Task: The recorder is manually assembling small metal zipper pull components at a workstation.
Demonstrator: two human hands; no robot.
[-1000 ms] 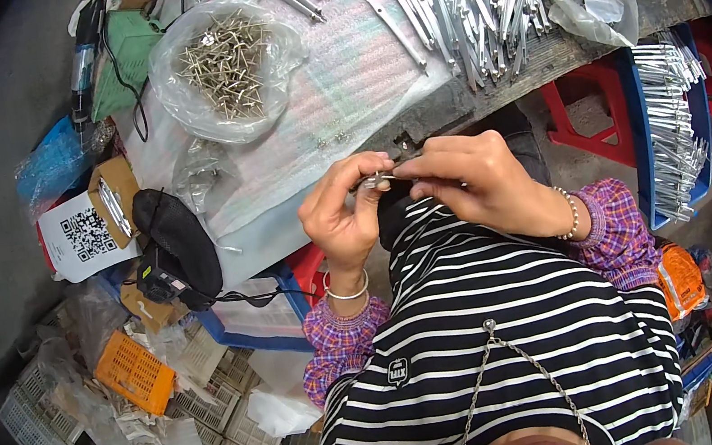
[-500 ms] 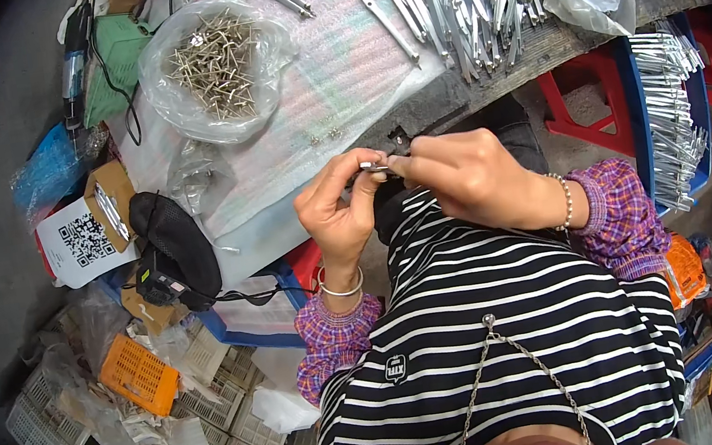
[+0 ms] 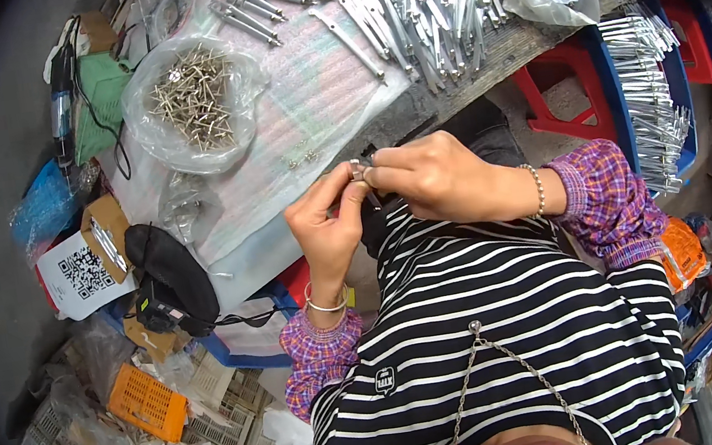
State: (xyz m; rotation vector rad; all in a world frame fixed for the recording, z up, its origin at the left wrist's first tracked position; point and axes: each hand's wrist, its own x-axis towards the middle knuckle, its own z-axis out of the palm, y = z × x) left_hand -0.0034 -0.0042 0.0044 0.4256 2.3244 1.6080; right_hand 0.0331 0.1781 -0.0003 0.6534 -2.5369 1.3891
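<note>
Close to the table's near edge my two hands meet at the fingertips. My left hand (image 3: 327, 226) is closed, its thumb and forefinger pinching a small shiny metal piece (image 3: 356, 167). My right hand (image 3: 433, 177) is closed too, its fingertips pressed against the same piece from the right. Fingers cover most of the piece, so its full shape is hidden. On the table beyond, a clear plastic bag (image 3: 144, 125) holds a heap of long metal screws or pins (image 3: 195, 101). To its right lie many slim silvery metal bars (image 3: 436, 11), one single bar (image 3: 349, 46) apart from the pile.
A power screwdriver (image 3: 62, 109) lies at the far left. A black pouch (image 3: 167, 267) and a small cardboard box (image 3: 111, 229) sit by the table's left edge. Blue bins with metal bars (image 3: 651, 108) stand at right, near a red stool (image 3: 552, 95). An orange basket (image 3: 146, 402) is lower left.
The whole view has shifted, so the table's things sit a little further left and up. Both hands stay together at the metal piece, whose angle has changed.
</note>
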